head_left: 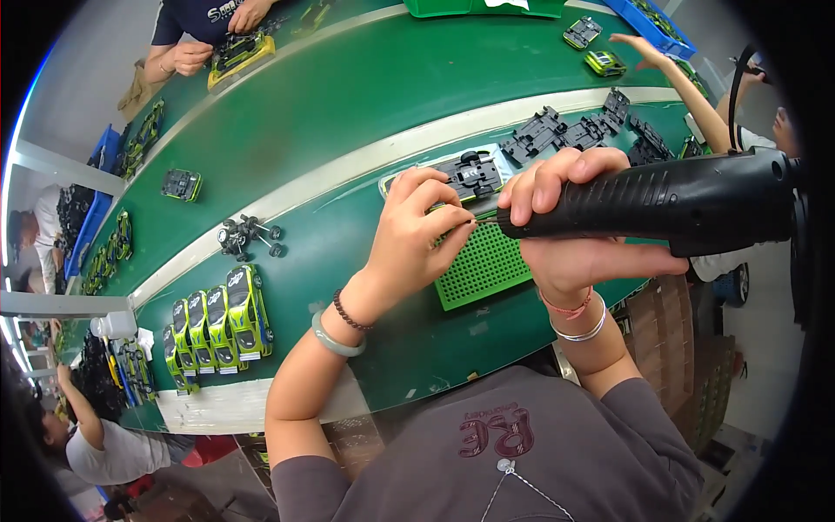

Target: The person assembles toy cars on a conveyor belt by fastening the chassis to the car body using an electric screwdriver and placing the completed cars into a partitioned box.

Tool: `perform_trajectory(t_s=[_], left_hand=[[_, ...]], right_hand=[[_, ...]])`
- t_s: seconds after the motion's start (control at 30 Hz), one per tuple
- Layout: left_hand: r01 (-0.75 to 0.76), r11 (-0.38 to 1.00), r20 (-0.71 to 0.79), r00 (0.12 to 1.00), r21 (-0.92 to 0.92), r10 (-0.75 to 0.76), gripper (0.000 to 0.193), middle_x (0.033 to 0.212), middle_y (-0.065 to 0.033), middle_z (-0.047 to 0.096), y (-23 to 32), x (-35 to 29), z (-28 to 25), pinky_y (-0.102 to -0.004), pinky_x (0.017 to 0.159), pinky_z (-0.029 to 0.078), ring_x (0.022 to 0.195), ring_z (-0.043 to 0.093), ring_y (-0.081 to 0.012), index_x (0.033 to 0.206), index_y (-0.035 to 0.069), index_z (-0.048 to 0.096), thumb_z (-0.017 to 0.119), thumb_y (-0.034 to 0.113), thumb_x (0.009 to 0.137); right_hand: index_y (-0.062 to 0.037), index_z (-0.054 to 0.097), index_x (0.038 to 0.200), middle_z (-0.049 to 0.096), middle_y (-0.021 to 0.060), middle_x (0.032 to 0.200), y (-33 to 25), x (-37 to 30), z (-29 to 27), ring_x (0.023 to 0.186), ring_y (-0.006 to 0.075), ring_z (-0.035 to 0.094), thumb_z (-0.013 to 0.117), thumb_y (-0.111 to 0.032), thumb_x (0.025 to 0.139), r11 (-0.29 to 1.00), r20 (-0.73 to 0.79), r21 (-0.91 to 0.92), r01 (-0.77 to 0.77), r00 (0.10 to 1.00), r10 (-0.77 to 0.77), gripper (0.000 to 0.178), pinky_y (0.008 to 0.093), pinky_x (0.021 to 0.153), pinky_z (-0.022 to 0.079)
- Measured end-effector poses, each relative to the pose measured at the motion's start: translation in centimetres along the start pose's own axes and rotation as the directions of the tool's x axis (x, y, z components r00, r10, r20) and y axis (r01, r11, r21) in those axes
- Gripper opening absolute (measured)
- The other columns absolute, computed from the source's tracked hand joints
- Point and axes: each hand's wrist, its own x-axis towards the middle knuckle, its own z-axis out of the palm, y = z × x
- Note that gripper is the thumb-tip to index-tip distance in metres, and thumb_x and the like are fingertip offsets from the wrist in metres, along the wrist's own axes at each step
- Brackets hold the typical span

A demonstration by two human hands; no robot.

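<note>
My right hand (565,213) is wrapped around a black electric screwdriver (687,202), held level with its thin bit pointing left. My left hand (417,226) is closed in a pinch right at the bit's tip; what lies between its fingertips is too small to make out. Just beyond both hands, a toy car (477,177) rests upside down in a pale holder, its black chassis facing up. A green perforated tray (484,271) lies beneath the hands, partly covered by them.
Several black chassis plates (535,135) lie beyond my right hand. To my left stand several green-and-black toy cars (228,324) in a row and some wheel axles (248,237). A white strip crosses the green table. Across it, a co-worker's hands (193,57) handle another car.
</note>
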Motion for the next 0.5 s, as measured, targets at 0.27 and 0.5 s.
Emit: perform_trajectory(t_s=[0.27, 0.5], left_hand=[[0.024, 0.999, -0.034, 0.999, -0.031, -0.025, 0.013, 0.082, -0.0056, 0.057, 0.45, -0.19, 0.54, -0.042, 0.08, 0.044, 0.094, 0.054, -0.0291, 0.072, 0.006, 0.061, 0.072, 0.006, 0.066], [-0.009, 1.0, -0.103, 0.995, 0.018, 0.01, 0.014, 0.079, -0.0055, 0.056, 0.6, -0.3, 0.93, -0.0432, 0.081, 0.044, 0.092, 0.055, -0.029, 0.072, 0.005, 0.06, 0.072, 0.005, 0.065]], right_hand=[[-0.0066, 0.047, 0.095, 0.054, 0.0097, 0.068, 0.14, -0.24, -0.28, 0.053, 0.0211, 0.053, 0.024, -0.098, 0.05, 0.994, 0.028, -0.089, -0.06, 0.998, 0.063, 0.104, 0.036, 0.053, 0.048], [-0.0067, 0.047, 0.094, 0.053, 0.0094, 0.068, 0.3, -0.38, -0.05, 0.053, 0.0209, 0.052, 0.023, -0.098, 0.05, 0.994, 0.032, -0.111, -0.016, 0.999, 0.019, 0.104, 0.0357, 0.053, 0.047]])
